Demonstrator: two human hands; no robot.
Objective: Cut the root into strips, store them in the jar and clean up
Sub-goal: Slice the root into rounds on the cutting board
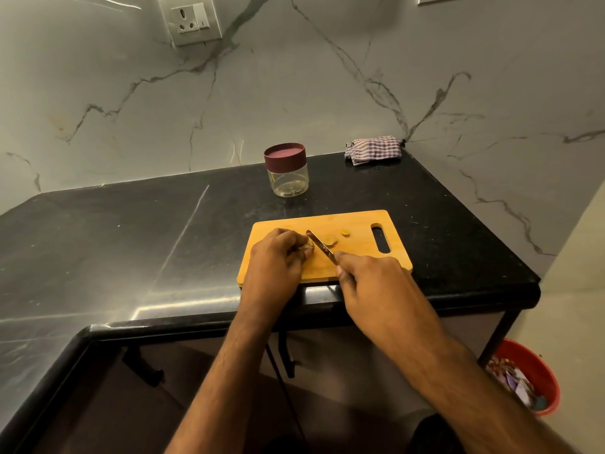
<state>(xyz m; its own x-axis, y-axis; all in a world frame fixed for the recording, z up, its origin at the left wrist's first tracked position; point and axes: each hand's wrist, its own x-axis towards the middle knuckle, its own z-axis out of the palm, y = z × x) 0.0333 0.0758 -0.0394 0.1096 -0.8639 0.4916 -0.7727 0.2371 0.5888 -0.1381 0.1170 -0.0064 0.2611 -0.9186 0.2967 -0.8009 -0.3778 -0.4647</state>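
A wooden cutting board (357, 221) lies on the black counter near its front edge. My left hand (278, 257) grips a brownish root (308, 246) on the board's left part; most of the root is hidden under my fingers. My right hand (370, 276) holds a knife (322, 246) by its handle, blade pointing up-left and set against the root's right end. A cut slice (329, 239) and a small yellow piece (345, 233) lie just right of the blade. An empty clear jar (288, 181) with a maroon lid (284, 155) screwed on stands behind the board.
A folded checked cloth (373, 149) lies in the back right corner of the counter (131, 231). A red bin (527, 375) with scraps stands on the floor at the lower right. A wall socket (190, 19) is on the marble backsplash.
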